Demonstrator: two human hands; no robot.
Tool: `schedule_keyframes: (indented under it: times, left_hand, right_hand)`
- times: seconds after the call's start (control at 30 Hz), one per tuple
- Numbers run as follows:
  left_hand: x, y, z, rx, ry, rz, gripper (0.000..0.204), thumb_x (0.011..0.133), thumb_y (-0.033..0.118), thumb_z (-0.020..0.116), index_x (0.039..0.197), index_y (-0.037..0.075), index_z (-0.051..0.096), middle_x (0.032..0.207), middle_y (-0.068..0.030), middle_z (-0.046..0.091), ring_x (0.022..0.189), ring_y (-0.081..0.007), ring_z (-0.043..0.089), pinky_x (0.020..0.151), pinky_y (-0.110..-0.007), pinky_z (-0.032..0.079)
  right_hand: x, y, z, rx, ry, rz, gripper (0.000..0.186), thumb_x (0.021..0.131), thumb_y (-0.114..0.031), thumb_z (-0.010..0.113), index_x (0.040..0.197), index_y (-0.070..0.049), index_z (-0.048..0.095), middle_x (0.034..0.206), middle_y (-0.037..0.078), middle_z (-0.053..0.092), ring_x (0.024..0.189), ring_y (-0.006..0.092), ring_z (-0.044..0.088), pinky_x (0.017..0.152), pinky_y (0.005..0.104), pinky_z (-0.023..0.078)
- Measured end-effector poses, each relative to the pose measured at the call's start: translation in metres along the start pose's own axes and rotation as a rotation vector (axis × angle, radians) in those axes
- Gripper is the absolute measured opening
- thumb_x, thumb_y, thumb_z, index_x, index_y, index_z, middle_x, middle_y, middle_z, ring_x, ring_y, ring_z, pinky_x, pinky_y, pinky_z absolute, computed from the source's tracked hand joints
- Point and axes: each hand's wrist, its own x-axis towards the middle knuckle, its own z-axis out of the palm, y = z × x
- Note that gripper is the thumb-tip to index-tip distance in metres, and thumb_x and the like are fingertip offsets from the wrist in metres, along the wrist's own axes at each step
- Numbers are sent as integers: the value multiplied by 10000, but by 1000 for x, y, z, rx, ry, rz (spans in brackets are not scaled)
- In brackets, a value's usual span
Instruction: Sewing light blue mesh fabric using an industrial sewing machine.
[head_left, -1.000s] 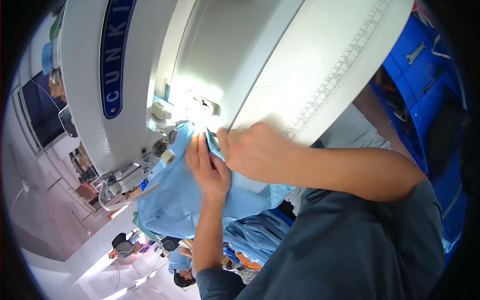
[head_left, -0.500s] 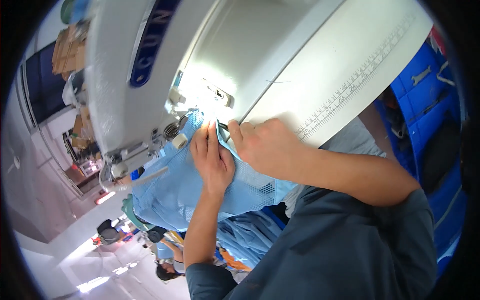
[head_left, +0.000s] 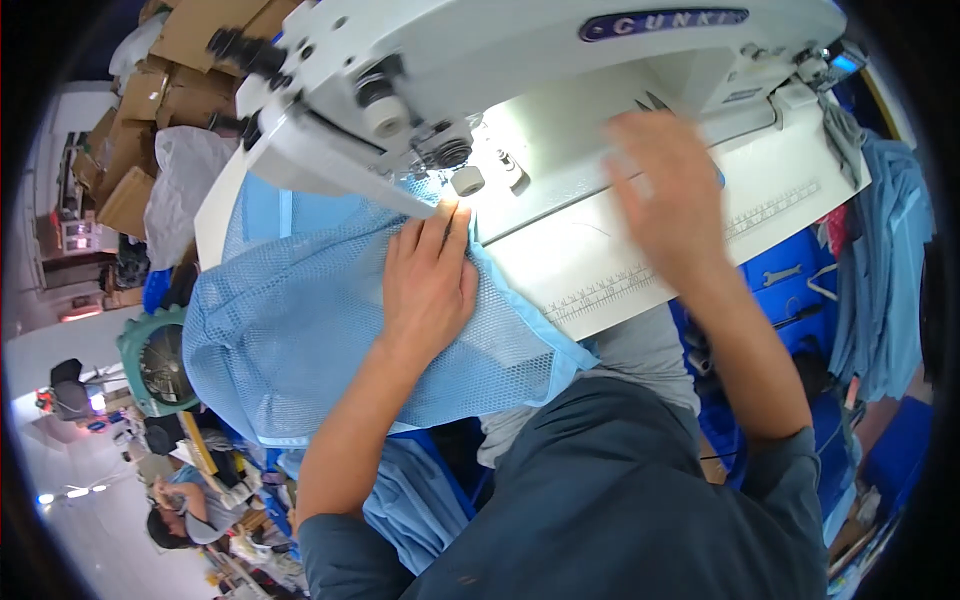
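Note:
My left hand [head_left: 430, 275] lies on a light blue mesh cloth [head_left: 300, 330] with fingers stretched flat, their tips close to the needle area of a white sewing machine [head_left: 500, 60]. A plain blue band [head_left: 520, 312] edges the cloth on its right side. Smeared by motion, my right hand [head_left: 665, 195] is over the machine bed, away from the cloth. Dark pointed blades, like small scissors [head_left: 655, 102], show just beyond its fingers. Whether that hand holds them is unclear.
A ruler scale [head_left: 770, 205] runs along the white table. Blue trays with a wrench [head_left: 782, 277] sit below right, beside hanging blue garments [head_left: 885, 270]. Cardboard boxes [head_left: 205, 30] are piled far left. A green fan [head_left: 160, 360] and another person [head_left: 185, 510] appear at lower left.
My right hand has left the cloth edge by the needle and moved right over the machine bed. The left hand stays on the cloth. The view has turned, showing more of the machine.

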Motion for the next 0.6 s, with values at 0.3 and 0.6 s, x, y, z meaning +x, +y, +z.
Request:
schedule_keyframes:
  times: [0.3, 0.6]
  left_hand:
    - [-6, 4, 6, -26, 46, -33, 498, 875, 75, 663, 1350, -70, 618, 1377, -190, 598, 1279, -346, 568, 1028, -463, 480]
    - [-26, 8, -9, -239, 128, -171, 353, 952, 73, 630, 1286, -28, 680, 1308, -160, 674, 1191, -298, 651, 1021, -404, 502]
  right_hand:
    - [10, -75, 74, 265, -355, -80, 321, 844, -49, 676, 1157, -40, 747, 1166, 87, 726, 1106, 287, 626, 917, 431, 456]
    - [3, -85, 76, 77, -342, -238, 443, 825, -14, 670, 1265, -25, 720, 1312, 32, 710, 1119, 265, 647, 894, 435, 445]
